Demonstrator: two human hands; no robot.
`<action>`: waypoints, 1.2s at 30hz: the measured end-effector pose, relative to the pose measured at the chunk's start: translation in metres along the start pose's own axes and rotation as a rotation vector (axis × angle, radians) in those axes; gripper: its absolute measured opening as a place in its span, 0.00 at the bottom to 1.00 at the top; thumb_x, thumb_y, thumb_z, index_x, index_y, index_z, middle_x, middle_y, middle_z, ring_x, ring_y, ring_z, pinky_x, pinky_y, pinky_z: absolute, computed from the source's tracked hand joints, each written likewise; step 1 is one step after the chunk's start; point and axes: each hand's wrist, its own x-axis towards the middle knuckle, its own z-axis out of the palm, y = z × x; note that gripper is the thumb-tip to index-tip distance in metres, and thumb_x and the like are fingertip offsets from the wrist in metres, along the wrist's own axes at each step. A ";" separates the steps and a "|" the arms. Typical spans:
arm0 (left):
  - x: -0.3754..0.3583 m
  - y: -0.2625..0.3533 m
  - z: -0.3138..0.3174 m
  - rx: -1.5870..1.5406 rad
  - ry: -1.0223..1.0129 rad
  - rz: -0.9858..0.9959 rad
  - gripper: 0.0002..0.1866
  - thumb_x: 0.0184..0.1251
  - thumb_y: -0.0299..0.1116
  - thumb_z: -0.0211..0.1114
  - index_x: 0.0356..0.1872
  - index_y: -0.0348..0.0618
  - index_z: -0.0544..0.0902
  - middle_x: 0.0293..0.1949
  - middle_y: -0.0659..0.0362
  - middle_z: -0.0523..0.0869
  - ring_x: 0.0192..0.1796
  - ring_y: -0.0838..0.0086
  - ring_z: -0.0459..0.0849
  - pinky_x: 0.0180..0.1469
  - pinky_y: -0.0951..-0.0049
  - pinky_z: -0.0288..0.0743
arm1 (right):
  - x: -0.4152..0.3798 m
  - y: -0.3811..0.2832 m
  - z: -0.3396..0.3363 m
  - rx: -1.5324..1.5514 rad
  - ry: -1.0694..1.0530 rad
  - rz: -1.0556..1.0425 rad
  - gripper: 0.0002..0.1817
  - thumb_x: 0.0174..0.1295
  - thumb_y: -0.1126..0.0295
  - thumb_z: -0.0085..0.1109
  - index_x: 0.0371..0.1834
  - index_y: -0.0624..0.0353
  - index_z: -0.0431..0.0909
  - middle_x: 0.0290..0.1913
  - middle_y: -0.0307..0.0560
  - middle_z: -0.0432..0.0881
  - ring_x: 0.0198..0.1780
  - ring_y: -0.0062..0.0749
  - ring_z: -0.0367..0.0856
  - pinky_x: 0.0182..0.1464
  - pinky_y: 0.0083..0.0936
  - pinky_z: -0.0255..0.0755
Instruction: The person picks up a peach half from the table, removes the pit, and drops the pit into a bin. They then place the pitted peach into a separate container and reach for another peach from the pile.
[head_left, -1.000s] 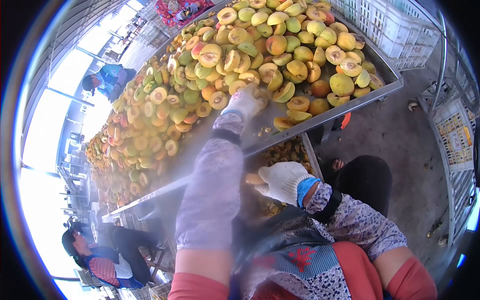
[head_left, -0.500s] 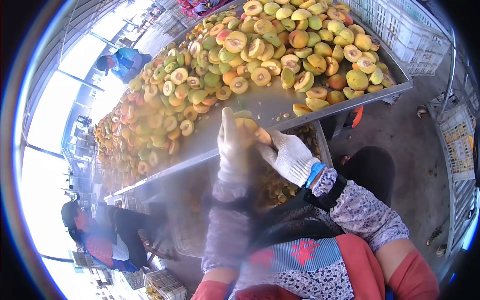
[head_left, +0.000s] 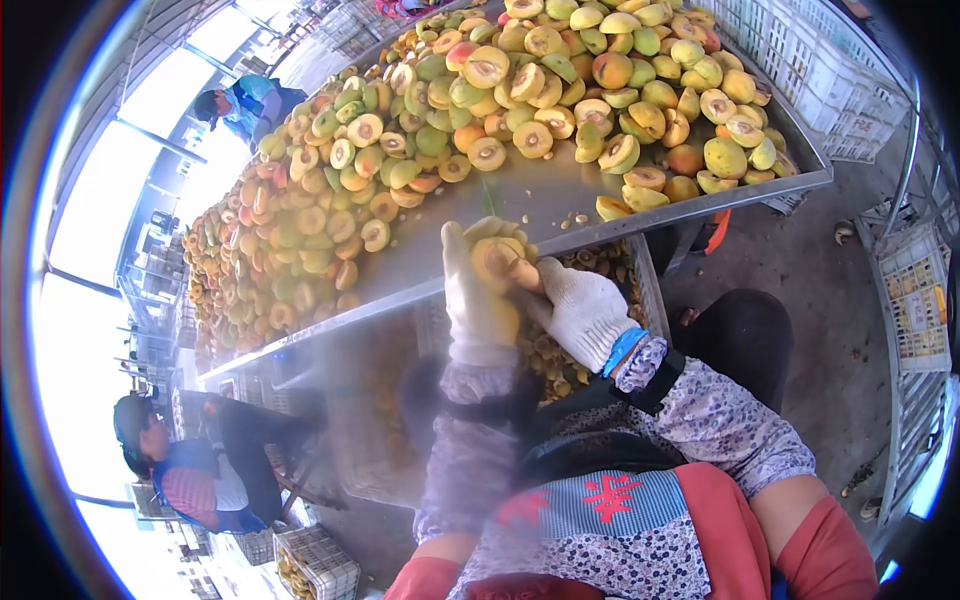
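Note:
Above the near edge of the metal table, my left hand (head_left: 474, 300), in a white glove, is closed around a yellow peach half (head_left: 492, 262). The cut face is turned up toward me. My right hand (head_left: 585, 312), also gloved, is right against the peach half from the right, its fingers curled in. A short orange-brown piece (head_left: 526, 275) shows between the right fingers and the fruit; I cannot tell if it is a tool handle or a bare fingertip. Beyond my hands a large heap of halved peaches (head_left: 440, 120) covers much of the metal table (head_left: 530, 195).
Below the table edge, a crate (head_left: 655, 290) holds fruit pieces. White plastic crates (head_left: 800, 75) are stacked at the right, with another crate (head_left: 915, 300) farther down. One person (head_left: 190, 460) sits at the lower left; another person (head_left: 245, 108) is beyond the heap.
Both hands have stayed together at the table edge; the left has shifted slightly right and down with the peach half, whose cut face now shows more clearly. The view has shifted a little.

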 end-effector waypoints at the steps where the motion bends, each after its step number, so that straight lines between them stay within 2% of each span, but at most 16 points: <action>1: -0.001 0.000 0.000 0.017 0.041 -0.010 0.25 0.76 0.56 0.55 0.46 0.40 0.79 0.43 0.54 0.82 0.44 0.63 0.83 0.47 0.62 0.82 | 0.000 -0.001 -0.002 -0.015 -0.058 0.032 0.20 0.69 0.51 0.55 0.41 0.59 0.78 0.30 0.59 0.83 0.37 0.61 0.83 0.40 0.51 0.75; 5: 0.004 0.003 -0.004 0.019 -0.006 -0.037 0.24 0.77 0.55 0.53 0.44 0.40 0.80 0.39 0.53 0.83 0.41 0.64 0.84 0.44 0.64 0.82 | 0.001 0.001 -0.007 0.013 -0.142 0.053 0.20 0.70 0.52 0.55 0.40 0.60 0.79 0.32 0.61 0.84 0.39 0.61 0.83 0.42 0.51 0.75; 7: 0.007 0.009 -0.012 0.340 -0.164 0.028 0.25 0.78 0.54 0.51 0.41 0.38 0.80 0.32 0.52 0.82 0.33 0.66 0.83 0.36 0.68 0.80 | -0.002 0.011 0.003 0.134 -0.123 -0.009 0.19 0.70 0.53 0.55 0.40 0.61 0.79 0.33 0.62 0.84 0.40 0.61 0.83 0.43 0.50 0.75; 8: 0.005 0.010 -0.010 0.338 -0.163 0.026 0.25 0.78 0.54 0.51 0.41 0.38 0.80 0.32 0.52 0.82 0.33 0.66 0.83 0.36 0.68 0.80 | -0.003 0.012 0.006 0.132 -0.125 -0.008 0.19 0.70 0.53 0.55 0.40 0.61 0.79 0.33 0.62 0.84 0.40 0.61 0.83 0.43 0.50 0.75; 10: -0.002 0.015 -0.002 0.474 -0.083 0.032 0.26 0.78 0.52 0.49 0.37 0.37 0.80 0.26 0.53 0.81 0.25 0.67 0.81 0.29 0.71 0.77 | -0.005 0.013 0.012 0.189 -0.199 0.065 0.18 0.70 0.56 0.56 0.42 0.62 0.80 0.35 0.63 0.85 0.42 0.61 0.83 0.45 0.47 0.76; 11: -0.005 0.014 0.002 0.474 -0.082 0.030 0.26 0.78 0.52 0.49 0.37 0.37 0.80 0.26 0.53 0.81 0.25 0.67 0.81 0.29 0.71 0.77 | -0.007 0.013 0.016 0.189 -0.200 0.067 0.18 0.70 0.56 0.56 0.42 0.62 0.80 0.35 0.63 0.85 0.42 0.61 0.83 0.45 0.47 0.76; 13: -0.009 0.008 0.011 0.340 0.108 0.000 0.26 0.78 0.52 0.50 0.36 0.36 0.80 0.26 0.53 0.81 0.23 0.69 0.80 0.26 0.73 0.76 | -0.010 0.013 0.021 0.423 -0.237 0.119 0.17 0.70 0.58 0.58 0.46 0.64 0.80 0.36 0.63 0.85 0.43 0.60 0.84 0.45 0.43 0.77; 17: -0.007 -0.005 0.007 0.315 0.190 0.098 0.25 0.78 0.52 0.50 0.35 0.37 0.80 0.26 0.54 0.81 0.23 0.70 0.80 0.25 0.75 0.75 | -0.011 0.004 0.012 0.554 -0.323 0.240 0.17 0.71 0.60 0.58 0.50 0.64 0.80 0.38 0.61 0.86 0.43 0.56 0.85 0.46 0.40 0.77; 20: -0.007 -0.001 0.001 0.349 0.144 -0.013 0.25 0.78 0.52 0.51 0.34 0.37 0.80 0.25 0.55 0.80 0.23 0.71 0.80 0.24 0.75 0.74 | -0.013 0.004 0.011 0.384 -0.340 0.252 0.18 0.71 0.59 0.58 0.49 0.65 0.80 0.38 0.61 0.86 0.44 0.52 0.86 0.47 0.37 0.77; 23: -0.007 0.001 -0.001 0.398 0.094 -0.026 0.25 0.78 0.52 0.51 0.33 0.37 0.79 0.23 0.56 0.79 0.21 0.73 0.78 0.23 0.76 0.73 | -0.016 0.006 0.021 0.474 -0.370 0.304 0.19 0.71 0.58 0.59 0.50 0.65 0.80 0.38 0.61 0.86 0.44 0.52 0.86 0.48 0.36 0.76; 26: -0.005 -0.001 0.001 0.444 0.153 -0.050 0.26 0.78 0.52 0.51 0.32 0.37 0.79 0.22 0.57 0.78 0.20 0.74 0.76 0.23 0.78 0.72 | -0.018 0.007 0.023 0.600 -0.370 0.287 0.21 0.72 0.55 0.57 0.51 0.66 0.81 0.38 0.60 0.86 0.43 0.50 0.86 0.48 0.36 0.76; 28: 0.001 -0.008 -0.006 0.501 0.154 0.059 0.26 0.78 0.52 0.51 0.33 0.36 0.80 0.22 0.58 0.78 0.20 0.75 0.75 0.25 0.78 0.73 | -0.015 0.010 0.025 0.665 -0.476 0.286 0.25 0.74 0.51 0.53 0.51 0.66 0.81 0.37 0.58 0.86 0.43 0.46 0.86 0.48 0.36 0.76; 32: 0.004 -0.005 -0.005 0.498 0.123 0.105 0.26 0.79 0.51 0.51 0.36 0.35 0.81 0.23 0.57 0.80 0.22 0.75 0.77 0.27 0.77 0.74 | -0.014 0.009 0.021 0.608 -0.486 0.240 0.28 0.75 0.47 0.49 0.51 0.67 0.81 0.36 0.55 0.87 0.42 0.42 0.85 0.49 0.37 0.76; 34: 0.008 0.005 -0.004 0.487 -0.008 0.003 0.26 0.78 0.52 0.53 0.37 0.35 0.83 0.25 0.55 0.82 0.25 0.73 0.80 0.30 0.75 0.77 | -0.013 0.002 0.006 0.702 -0.478 0.329 0.28 0.74 0.44 0.49 0.45 0.63 0.82 0.29 0.46 0.84 0.32 0.34 0.82 0.38 0.33 0.75; 35: 0.008 0.003 -0.004 0.486 -0.009 0.004 0.26 0.78 0.52 0.53 0.37 0.35 0.83 0.25 0.55 0.82 0.25 0.73 0.80 0.30 0.75 0.77 | -0.013 0.002 0.002 0.701 -0.477 0.328 0.28 0.74 0.44 0.49 0.45 0.63 0.82 0.29 0.46 0.84 0.32 0.34 0.82 0.38 0.33 0.75; 36: 0.009 0.000 -0.004 0.582 -0.093 0.280 0.26 0.78 0.52 0.53 0.37 0.35 0.83 0.26 0.55 0.83 0.26 0.72 0.81 0.31 0.73 0.78 | -0.012 0.003 -0.003 0.844 -0.566 0.358 0.27 0.74 0.44 0.48 0.40 0.61 0.80 0.26 0.42 0.80 0.27 0.30 0.77 0.32 0.30 0.72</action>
